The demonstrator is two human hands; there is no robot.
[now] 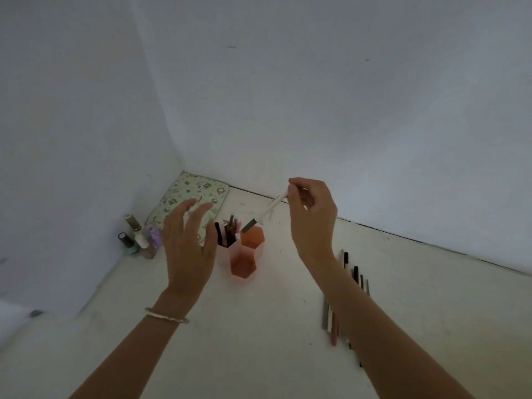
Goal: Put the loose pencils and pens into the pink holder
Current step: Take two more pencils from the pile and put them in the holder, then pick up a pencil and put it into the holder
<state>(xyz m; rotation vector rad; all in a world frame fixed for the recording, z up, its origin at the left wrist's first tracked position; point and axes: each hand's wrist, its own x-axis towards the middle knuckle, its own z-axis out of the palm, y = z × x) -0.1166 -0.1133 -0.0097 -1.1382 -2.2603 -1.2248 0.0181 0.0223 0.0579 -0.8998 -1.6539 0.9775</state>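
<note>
The pink holder (243,251) stands upright on the white tabletop (259,341). It is made of joined translucent hexagonal tubes. The left tube already holds several pens (227,231) standing up. A white pen (266,213) with a dark tip is tilted above the back tube, tip down. More loose pencils and pens (339,306) lie together flat at the right.

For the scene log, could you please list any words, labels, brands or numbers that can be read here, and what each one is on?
No text can be read in this view.
Nail polish bottles: any labels are too small and blurred to read.
Patterned pouch: a floral print only, no lettering visible.
Pen in the right hand: no readable marking.
Loose pens and pink holder: none legible.
</note>
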